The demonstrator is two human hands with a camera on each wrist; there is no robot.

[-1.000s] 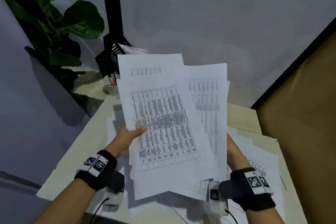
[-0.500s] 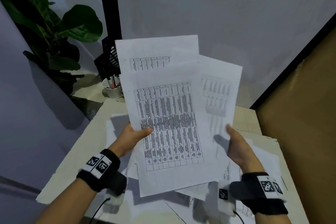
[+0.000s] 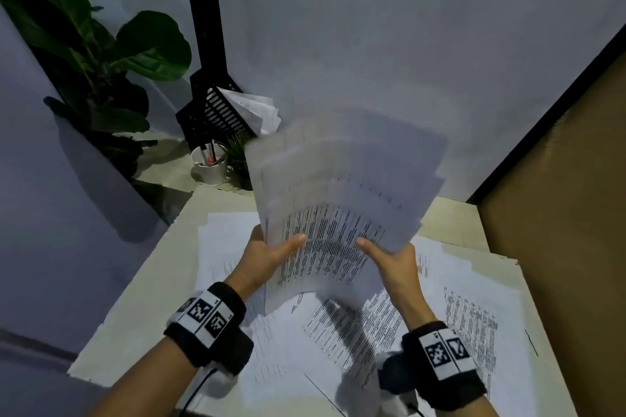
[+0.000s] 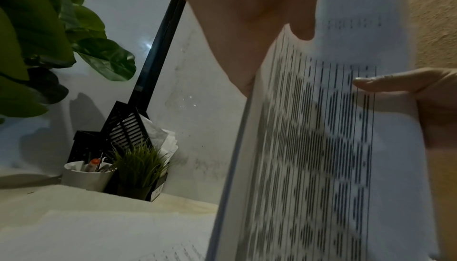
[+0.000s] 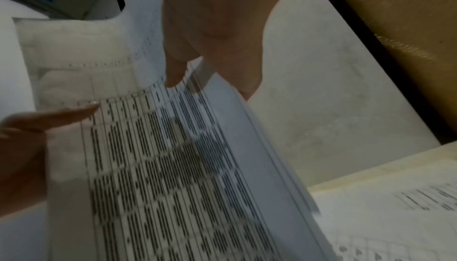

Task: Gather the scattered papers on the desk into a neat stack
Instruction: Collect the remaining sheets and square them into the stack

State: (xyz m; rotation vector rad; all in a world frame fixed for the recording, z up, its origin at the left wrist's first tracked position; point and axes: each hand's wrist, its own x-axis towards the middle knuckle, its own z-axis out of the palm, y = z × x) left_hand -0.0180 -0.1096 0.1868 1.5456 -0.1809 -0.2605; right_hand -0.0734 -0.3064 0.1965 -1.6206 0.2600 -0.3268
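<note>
Printed sheets, some held up, some lying loose

The bundle of papers point(image 3: 342, 213) I hold is white, printed with dense tables, upright and fanned at the top, blurred, raised above the worktop point(image 3: 162, 267). More printed sheets point(image 3: 471, 311) lie flat and overlapping, scattered on it below.

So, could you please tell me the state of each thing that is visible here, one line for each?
held papers: lifted off the desk, gripped at both sides, blurred
left hand: grips the left edge
right hand: grips the right edge
loose papers: lying scattered on the desk
white cup: upright, holding pens
black file rack: upright, papers inside
</note>
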